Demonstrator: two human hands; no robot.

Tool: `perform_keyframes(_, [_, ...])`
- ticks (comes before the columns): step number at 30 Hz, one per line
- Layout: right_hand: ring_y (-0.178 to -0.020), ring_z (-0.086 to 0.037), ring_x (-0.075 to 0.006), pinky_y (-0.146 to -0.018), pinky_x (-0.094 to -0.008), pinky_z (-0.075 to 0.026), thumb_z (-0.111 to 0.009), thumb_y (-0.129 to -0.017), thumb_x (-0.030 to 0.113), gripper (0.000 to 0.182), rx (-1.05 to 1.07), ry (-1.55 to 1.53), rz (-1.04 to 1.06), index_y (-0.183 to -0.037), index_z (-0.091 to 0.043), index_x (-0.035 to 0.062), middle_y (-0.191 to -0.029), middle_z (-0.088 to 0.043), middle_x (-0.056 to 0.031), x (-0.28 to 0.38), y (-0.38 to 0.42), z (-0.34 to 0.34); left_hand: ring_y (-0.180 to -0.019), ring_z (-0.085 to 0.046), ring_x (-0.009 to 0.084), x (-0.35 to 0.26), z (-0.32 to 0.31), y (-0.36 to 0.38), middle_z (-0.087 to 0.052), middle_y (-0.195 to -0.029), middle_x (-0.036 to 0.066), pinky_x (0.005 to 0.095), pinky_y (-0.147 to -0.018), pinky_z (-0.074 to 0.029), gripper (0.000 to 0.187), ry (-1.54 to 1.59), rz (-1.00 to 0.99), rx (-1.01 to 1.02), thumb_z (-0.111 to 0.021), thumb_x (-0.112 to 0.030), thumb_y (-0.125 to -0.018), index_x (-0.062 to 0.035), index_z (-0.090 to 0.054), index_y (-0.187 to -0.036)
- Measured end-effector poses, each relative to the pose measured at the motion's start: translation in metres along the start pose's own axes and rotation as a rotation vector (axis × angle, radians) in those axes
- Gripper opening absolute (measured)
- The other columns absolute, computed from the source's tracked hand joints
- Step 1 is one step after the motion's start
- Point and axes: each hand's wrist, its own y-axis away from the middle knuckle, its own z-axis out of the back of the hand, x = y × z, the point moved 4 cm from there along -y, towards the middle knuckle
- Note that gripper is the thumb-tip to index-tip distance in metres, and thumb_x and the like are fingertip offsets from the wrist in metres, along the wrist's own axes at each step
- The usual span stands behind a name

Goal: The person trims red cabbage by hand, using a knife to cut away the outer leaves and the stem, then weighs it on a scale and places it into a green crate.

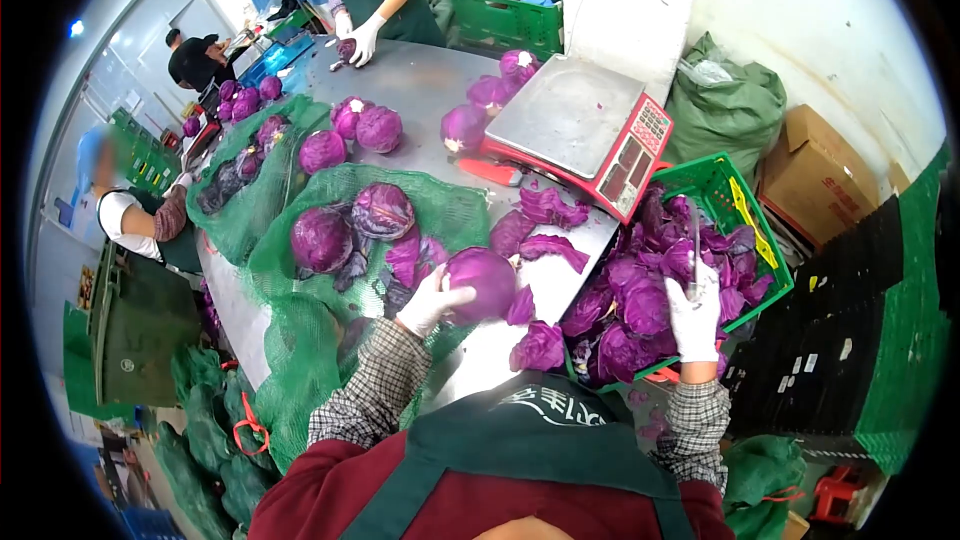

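My left hand (pixel 436 302), in a white glove, grips a round red cabbage (pixel 482 284) from its left side at the near edge of the table. In my right hand (pixel 694 315), also gloved, is a knife; its thin blade (pixel 696 230) points away from me and its handle is hidden by my fingers. That hand is above a green crate (pixel 712 190) heaped with loose purple cabbage leaves (pixel 640 295). More peeled leaves (pixel 540 250) lie between the held cabbage and the crate. Two cabbages (pixel 322 240) (pixel 383 211) rest on green netting left of it.
A red scale (pixel 570 115) with a metal plate stands on the steel table (pixel 420 90). Several cabbages (pixel 464 128) lie beside it. Across the table, a person's gloved hands (pixel 362 42) hold a cabbage. Another person (pixel 150 210) is at the left. A cardboard box (pixel 818 175) stands right.
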Motion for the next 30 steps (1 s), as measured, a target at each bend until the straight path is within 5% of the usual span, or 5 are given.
perform_keyframes(11, [-0.072, -0.048, -0.0128, -0.069, -0.0267, -0.045, -0.074, -0.078, 0.018, 0.042, 0.670, -0.226, -0.277, -0.110, -0.056, -0.0009, -0.088, -0.056, -0.0050, 0.054, 0.071, -0.138, -0.124, -0.048, 0.0303, -0.017, -0.052, 0.029, -0.044, -0.136, 0.018, 0.0449, -0.104, -0.042, 0.086, 0.447, -0.066, 0.113, -0.073, -0.024, -0.071, -0.0005, -0.028, -0.141])
perform_keyframes(18, [-0.067, -0.052, -0.0076, -0.062, -0.0218, -0.045, -0.060, -0.083, 0.006, 0.018, 0.434, -0.335, -0.148, -0.101, -0.057, 0.0027, -0.076, -0.055, 0.0012, 0.058, 0.031, -0.102, -0.125, -0.044, 0.0358, -0.040, -0.092, 0.039, -0.042, -0.136, 0.019, 0.0562, -0.104, -0.036, 0.077, 1.211, 0.182, 0.210, -0.063, -0.034, -0.071, -0.0059, -0.037, -0.137])
perform_keyframes(21, [-0.079, -0.052, -0.0093, -0.070, -0.0225, -0.045, -0.068, -0.080, 0.004, 0.035, 0.232, 0.011, 0.042, -0.113, -0.056, 0.0021, -0.091, -0.055, -0.0025, 0.028, 0.000, -0.072, -0.121, -0.045, 0.0361, -0.070, -0.107, 0.056, -0.042, -0.135, 0.019, 0.0582, -0.102, -0.035, 0.076, 0.282, -0.177, 0.204, -0.062, -0.039, -0.068, -0.0118, -0.041, -0.136])
perform_keyframes(24, [-0.091, -0.052, -0.0114, -0.078, -0.0250, -0.045, -0.078, -0.072, 0.006, 0.061, 0.241, 0.006, 0.133, -0.127, -0.051, 0.0017, -0.105, -0.053, -0.0054, 0.037, -0.003, -0.066, -0.127, -0.041, 0.0370, -0.028, -0.101, 0.037, -0.037, -0.140, 0.019, 0.0574, -0.105, -0.034, 0.084, 1.401, 0.252, 0.380, -0.063, -0.041, -0.068, -0.0109, -0.032, -0.141])
perform_keyframes(30, [-0.095, -0.056, -0.0257, -0.085, -0.0332, -0.047, -0.075, -0.075, 0.015, 0.045, 0.493, -0.263, 0.379, -0.113, -0.057, -0.0005, -0.100, -0.057, -0.0123, 0.102, 0.036, -0.109, -0.131, -0.037, 0.0353, -0.006, -0.082, 0.030, -0.034, -0.144, 0.018, 0.0536, -0.108, -0.033, 0.085, 0.848, 0.087, 0.192, -0.066, -0.036, -0.073, -0.0061, -0.027, -0.143])
